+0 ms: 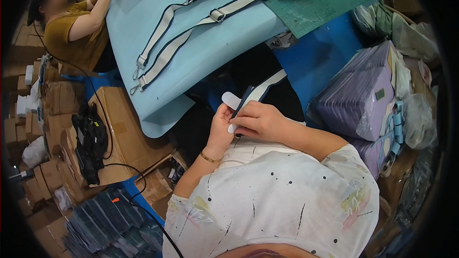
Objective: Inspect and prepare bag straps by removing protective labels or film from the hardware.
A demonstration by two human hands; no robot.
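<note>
Close to my body, my left hand [221,125] and my right hand [263,120] meet on a white and navy webbing strap [263,86]. My left fingers also hold a small white rounded piece [231,100], whose material I cannot tell. Another white rounded tip shows below my right fingers, and the strap's end is partly hidden by them. The strap runs up over my dark-clothed lap. On the light blue table covering [200,52] lie two lengths of similar webbing strap [168,52] with metal slide buckles [217,15] and snap hooks [135,89].
A green cutting mat [308,10] lies at the table's right. A co-worker [71,32] is at the left edge. Purple wrapped goods [353,93] are stacked at my right. Cardboard boxes [125,125], a black bundle [89,143] and a black cable lie at my left.
</note>
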